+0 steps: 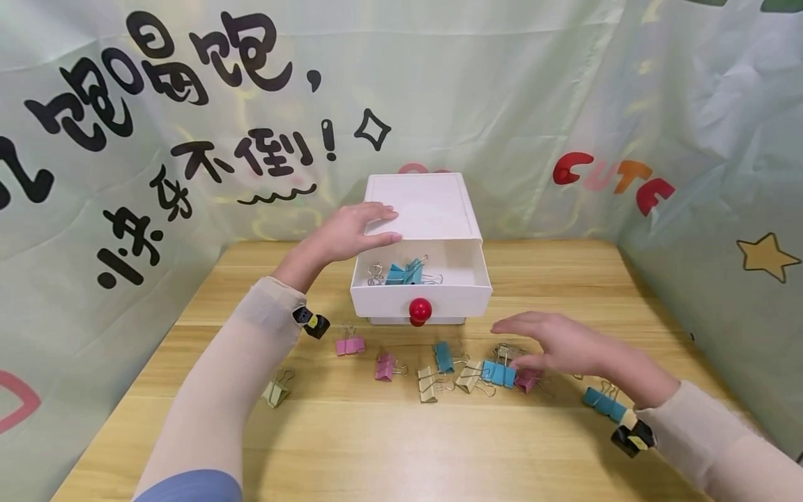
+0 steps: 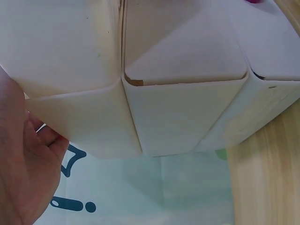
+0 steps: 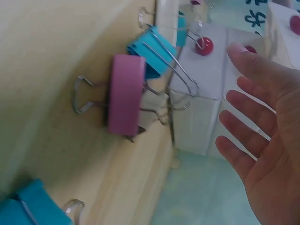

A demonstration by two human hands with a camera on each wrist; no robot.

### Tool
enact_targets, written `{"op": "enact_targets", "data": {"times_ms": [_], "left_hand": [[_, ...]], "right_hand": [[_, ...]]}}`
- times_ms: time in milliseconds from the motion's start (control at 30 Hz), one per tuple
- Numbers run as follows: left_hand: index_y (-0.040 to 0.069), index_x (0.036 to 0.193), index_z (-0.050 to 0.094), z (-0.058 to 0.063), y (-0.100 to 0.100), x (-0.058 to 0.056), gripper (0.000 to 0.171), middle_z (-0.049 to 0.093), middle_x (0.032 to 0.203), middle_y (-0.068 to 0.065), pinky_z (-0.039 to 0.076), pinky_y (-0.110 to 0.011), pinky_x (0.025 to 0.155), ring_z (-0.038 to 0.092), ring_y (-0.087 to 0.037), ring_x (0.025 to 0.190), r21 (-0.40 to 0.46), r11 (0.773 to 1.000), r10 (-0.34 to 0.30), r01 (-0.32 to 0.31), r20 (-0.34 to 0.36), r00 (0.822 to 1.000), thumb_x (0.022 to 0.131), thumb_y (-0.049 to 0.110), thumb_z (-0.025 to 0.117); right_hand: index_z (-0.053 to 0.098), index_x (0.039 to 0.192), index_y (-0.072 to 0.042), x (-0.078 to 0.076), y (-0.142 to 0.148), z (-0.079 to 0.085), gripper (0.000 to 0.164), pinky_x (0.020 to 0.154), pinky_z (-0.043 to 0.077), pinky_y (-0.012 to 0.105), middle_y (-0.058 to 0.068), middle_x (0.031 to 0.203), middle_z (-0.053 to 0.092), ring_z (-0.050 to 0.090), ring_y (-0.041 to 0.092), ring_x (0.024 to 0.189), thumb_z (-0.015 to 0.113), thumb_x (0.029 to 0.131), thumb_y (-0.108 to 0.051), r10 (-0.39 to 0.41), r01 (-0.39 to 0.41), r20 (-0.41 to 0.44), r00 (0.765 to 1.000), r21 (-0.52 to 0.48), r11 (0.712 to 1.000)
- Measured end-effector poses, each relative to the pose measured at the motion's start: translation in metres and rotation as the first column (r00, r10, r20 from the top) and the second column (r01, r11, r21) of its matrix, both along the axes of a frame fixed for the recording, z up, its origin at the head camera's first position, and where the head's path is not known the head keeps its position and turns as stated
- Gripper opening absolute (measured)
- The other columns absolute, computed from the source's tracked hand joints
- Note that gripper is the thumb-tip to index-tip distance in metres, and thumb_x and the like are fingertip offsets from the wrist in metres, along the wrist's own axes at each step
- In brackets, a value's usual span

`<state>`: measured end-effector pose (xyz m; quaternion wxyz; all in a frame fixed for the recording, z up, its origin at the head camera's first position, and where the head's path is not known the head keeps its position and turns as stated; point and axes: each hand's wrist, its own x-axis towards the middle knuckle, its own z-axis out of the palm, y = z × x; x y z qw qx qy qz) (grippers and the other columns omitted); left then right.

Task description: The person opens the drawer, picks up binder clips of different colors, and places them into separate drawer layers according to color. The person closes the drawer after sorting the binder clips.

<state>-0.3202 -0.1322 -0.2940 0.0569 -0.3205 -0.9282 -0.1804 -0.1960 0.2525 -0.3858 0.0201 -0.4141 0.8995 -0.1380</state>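
My left hand (image 1: pixel 351 231) rests with extended fingers on the left edge of a white drawer box (image 1: pixel 426 209). The top drawer (image 1: pixel 383 301), fitted with a red knob (image 1: pixel 420 309), is pulled out. Blue binder clips (image 1: pixel 406 273) lie inside it. My right hand (image 1: pixel 567 343) hovers, fingers spread and holding nothing, above clips right of the drawer. Nearest to it are a blue binder clip (image 1: pixel 498 374) and a pink binder clip (image 3: pixel 126 93), partly hidden by the hand in the head view.
More binder clips are scattered over the wooden table (image 1: pixel 389 446): pink clips (image 1: pixel 350 346), cream clips (image 1: pixel 428 385), a pale green clip (image 1: pixel 276 392) at the left and a blue clip (image 1: pixel 604 403) by the right wrist. A printed curtain (image 1: pixel 502 104) encloses the back and sides.
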Motion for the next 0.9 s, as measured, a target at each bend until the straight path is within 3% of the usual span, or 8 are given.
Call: {"op": "enact_targets", "data": {"times_ms": [133,367,567,733,900], "left_hand": [[0.015,0.140,0.055,0.001,0.001,0.001,0.063,0.046,0.148,-0.004,0.026,-0.043,0.115,0.035,-0.024,0.141,-0.003,1.000,-0.001,0.000,-0.004,1.000,0.093,0.056,0.056],[0.015,0.140,0.055,0.001,0.001,0.002,0.063,0.047,0.148,-0.004,0.025,-0.043,0.115,0.034,-0.024,0.141,-0.003,1.000,0.004,-0.004,-0.003,1.000,0.093,0.057,0.056],[0.015,0.140,0.056,0.001,0.002,0.002,0.063,0.047,0.147,-0.004,0.025,-0.043,0.115,0.033,-0.023,0.141,0.002,1.000,0.003,-0.003,-0.009,1.000,0.093,0.056,0.056],[0.015,0.141,0.055,0.000,0.002,0.002,0.064,0.046,0.148,-0.004,0.024,-0.043,0.116,0.032,-0.022,0.142,-0.008,1.000,0.010,-0.010,-0.008,1.000,0.093,0.058,0.055],[0.016,0.141,0.054,0.000,0.002,0.002,0.066,0.045,0.149,-0.003,0.024,-0.044,0.116,0.031,-0.022,0.142,-0.008,1.000,0.014,-0.014,-0.002,1.000,0.092,0.060,0.055]], "right_hand": [[0.060,0.132,-0.012,0.005,-0.003,-0.008,0.057,0.095,0.049,0.046,0.005,0.132,0.059,0.056,0.024,0.120,0.079,0.083,-0.032,0.085,-0.083,-0.050,0.995,0.032,0.996],[0.064,0.128,-0.009,0.010,-0.002,-0.024,0.060,0.091,0.052,0.046,0.006,0.129,0.061,0.056,0.026,0.119,0.085,0.076,-0.031,0.220,-0.211,-0.176,0.959,0.067,0.975],[0.065,0.126,-0.009,0.013,-0.002,-0.030,0.058,0.094,0.049,0.048,0.007,0.129,0.061,0.054,0.032,0.121,0.085,0.074,-0.030,0.249,-0.231,-0.207,0.946,0.109,0.967],[0.068,0.121,-0.008,0.014,-0.003,-0.036,0.054,0.095,0.049,0.048,0.009,0.125,0.063,0.056,0.035,0.118,0.083,0.072,-0.025,0.260,-0.235,-0.285,0.923,0.122,0.964],[0.067,0.121,-0.010,0.014,-0.003,-0.041,0.051,0.092,0.051,0.044,0.006,0.119,0.064,0.057,0.031,0.112,0.082,0.074,-0.021,0.269,-0.230,-0.332,0.904,0.153,0.961]]}}
